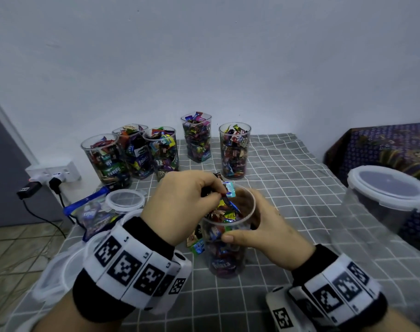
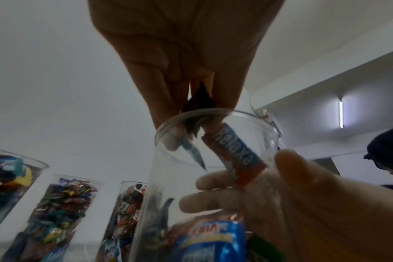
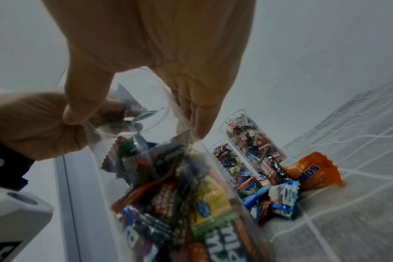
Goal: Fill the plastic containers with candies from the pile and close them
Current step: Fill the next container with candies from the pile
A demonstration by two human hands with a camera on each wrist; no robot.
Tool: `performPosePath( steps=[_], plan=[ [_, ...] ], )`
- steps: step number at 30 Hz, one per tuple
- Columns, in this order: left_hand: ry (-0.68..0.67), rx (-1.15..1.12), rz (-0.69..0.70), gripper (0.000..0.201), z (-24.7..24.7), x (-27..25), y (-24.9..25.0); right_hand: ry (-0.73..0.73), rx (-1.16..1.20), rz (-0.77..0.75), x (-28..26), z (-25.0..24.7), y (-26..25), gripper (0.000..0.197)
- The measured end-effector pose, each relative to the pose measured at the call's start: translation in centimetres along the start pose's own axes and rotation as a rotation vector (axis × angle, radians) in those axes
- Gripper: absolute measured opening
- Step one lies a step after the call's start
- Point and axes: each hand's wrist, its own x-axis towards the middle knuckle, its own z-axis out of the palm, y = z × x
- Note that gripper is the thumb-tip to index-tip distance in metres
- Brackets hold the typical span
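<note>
Along the far edge of the grey checked cloth [image 1: 288,183], against the white wall [image 1: 204,56], five clear containers [image 1: 196,137] stand upright, all packed with wrapped candies and none lidded: three crowd together at far left, two stand apart nearer the middle. At left, just beside that trio, a round clear lid [image 1: 125,200] lies flat next to a blue-edged plastic bag [image 1: 89,212], and a white power strip [image 1: 53,174] with plugs sits off the table's left side. On the right, a large lidded tub [image 1: 383,200] stands well apart from the work. A small pile of loose candies [image 3: 278,191] lies on the cloth just beyond the near container, with an orange packet [image 3: 312,172] at its right.

Near the middle, the open container [image 1: 228,236], roughly three-quarters full, stands on the cloth. The right hand [image 1: 268,228] wraps it near the rim, thumb on the near side, fingers around the far side. The left hand [image 1: 182,202] hovers over the mouth, fingers bunched and pinching several candies [image 2: 236,150], whose lower ends dip inside the rim.
</note>
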Motion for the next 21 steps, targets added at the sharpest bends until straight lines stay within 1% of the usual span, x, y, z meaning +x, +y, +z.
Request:
performPosePath(
  steps=[4, 6, 8, 9, 12, 13, 15, 18, 20, 21],
  plan=[
    [-0.049, 0.096, 0.023, 0.012, 0.0, 0.1, 0.8, -0.013, 0.018, 0.007, 0.1, -0.2, 0.1, 0.078],
    [-0.075, 0.095, 0.018, 0.021, -0.1, 0.1, 0.8, -0.017, 0.003, 0.012, 0.1, -0.2, 0.0, 0.081],
    [-0.100, 0.070, 0.032, 0.036, -0.1, 0.3, 0.8, -0.018, -0.033, 0.016, 0.1, -0.3, -0.2, 0.084],
    [-0.114, 0.059, 0.039, 0.040, -0.1, 0.3, 0.7, -0.021, -0.041, 0.018, 0.1, -0.3, -0.4, 0.083],
    [-0.133, 0.037, 0.067, 0.035, 0.1, 0.3, 0.7, -0.034, -0.041, 0.017, 0.0, -0.4, -0.6, 0.073],
    [-0.119, -0.001, 0.066, 0.033, 0.2, 0.2, 0.7, -0.037, -0.039, 0.014, 0.0, -0.3, -0.7, 0.072],
    [-0.047, -0.101, 0.062, 0.032, 0.2, 0.0, 0.7, -0.033, -0.027, 0.015, 0.0, -0.3, -0.8, 0.071],
    [0.097, -0.249, 0.026, 0.015, 0.1, 0.0, 0.3, -0.041, -0.004, 0.036, -0.1, -0.2, -1.1, 0.074],
    [0.135, -0.274, -0.069, 0.022, -0.4, 0.4, -0.7, -0.081, -0.031, 0.070, 0.0, -0.6, -1.3, 0.078],
    [0.126, -0.246, -0.126, 0.026, -0.7, 0.6, -1.3, -0.133, -0.066, 0.091, 0.1, -1.0, -1.5, 0.079]
  ],
)
